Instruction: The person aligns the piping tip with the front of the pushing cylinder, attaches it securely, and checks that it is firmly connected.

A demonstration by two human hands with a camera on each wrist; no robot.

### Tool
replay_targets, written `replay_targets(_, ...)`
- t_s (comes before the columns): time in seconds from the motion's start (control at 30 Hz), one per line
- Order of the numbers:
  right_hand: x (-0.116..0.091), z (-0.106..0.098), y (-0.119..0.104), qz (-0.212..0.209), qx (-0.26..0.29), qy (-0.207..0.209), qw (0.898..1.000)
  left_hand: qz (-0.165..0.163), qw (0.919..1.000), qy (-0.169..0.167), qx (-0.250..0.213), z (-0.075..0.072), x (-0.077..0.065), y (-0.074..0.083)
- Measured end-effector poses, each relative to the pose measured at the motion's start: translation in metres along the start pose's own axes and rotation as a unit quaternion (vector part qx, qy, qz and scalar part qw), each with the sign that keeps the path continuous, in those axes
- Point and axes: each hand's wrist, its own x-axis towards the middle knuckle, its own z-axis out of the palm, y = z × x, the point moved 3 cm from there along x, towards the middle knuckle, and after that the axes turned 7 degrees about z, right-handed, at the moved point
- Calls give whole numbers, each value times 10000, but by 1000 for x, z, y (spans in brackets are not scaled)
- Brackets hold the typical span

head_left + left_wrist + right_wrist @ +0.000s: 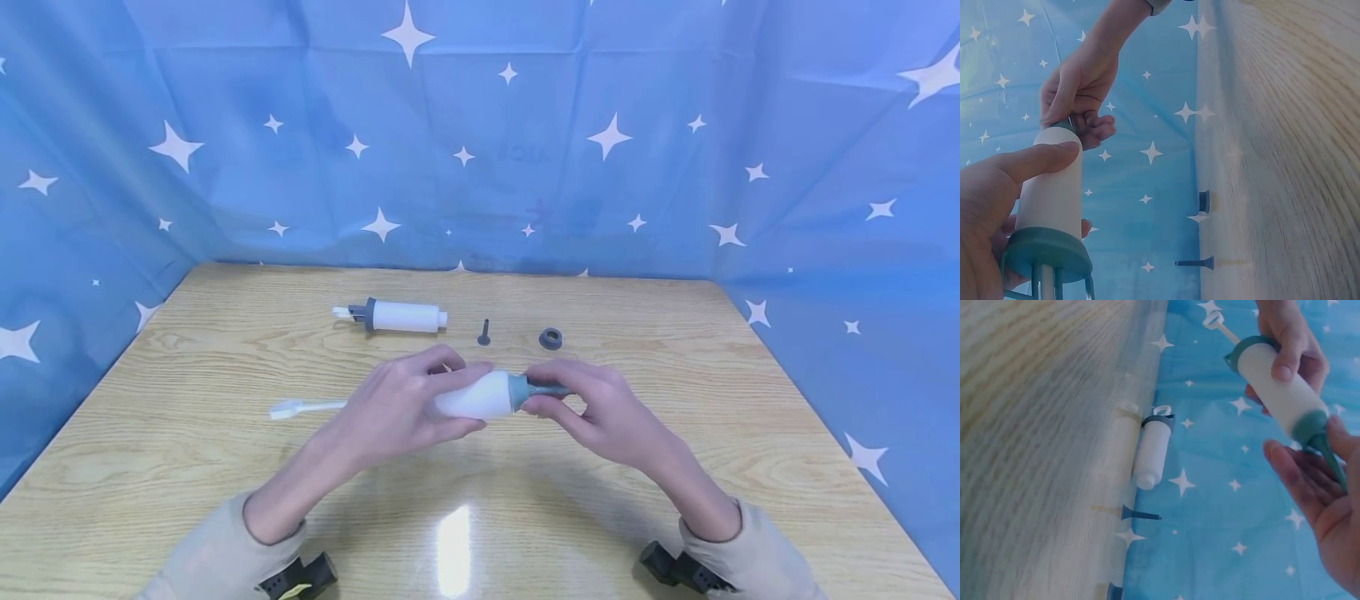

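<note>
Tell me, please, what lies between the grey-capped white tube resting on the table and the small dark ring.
In the head view, a slim dark nozzle stands between the grey-capped white tube and the small dark ring, apart from both.

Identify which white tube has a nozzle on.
The teal-trimmed tube in the left hand; the dark-trimmed tube lies on the table, its narrow end bare.

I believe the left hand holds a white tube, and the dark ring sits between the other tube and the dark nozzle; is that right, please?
Not quite: in the head view, the dark nozzle sits between the other tube and the dark ring. The left hand does hold a white tube.
</note>
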Motion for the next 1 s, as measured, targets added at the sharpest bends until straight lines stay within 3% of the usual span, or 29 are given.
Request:
replay_targets(0.2,-2,2,0,32,169,282,9995,153,9998,63,103,1,0,4)
replay_targets(0.33,1,2,-6,-372,184,575,9975,190,9998,35,99,2,1,5)
replay_targets(0.47,3,0,-9,-699,88,453,9965,105,9999,22,32,2,0,4)
replay_targets(0.67,2,-2,-6,-490,-280,48,9984,29,10000,68,16,0,-1,1)
replay_targets(0.77,1,-2,-5,-334,-209,-61,9992,87,9999,78,26,0,-1,1)
replay_targets(1.0,0,-3,-4,-205,-187,84,9996,177,9997,149,57,0,0,3)
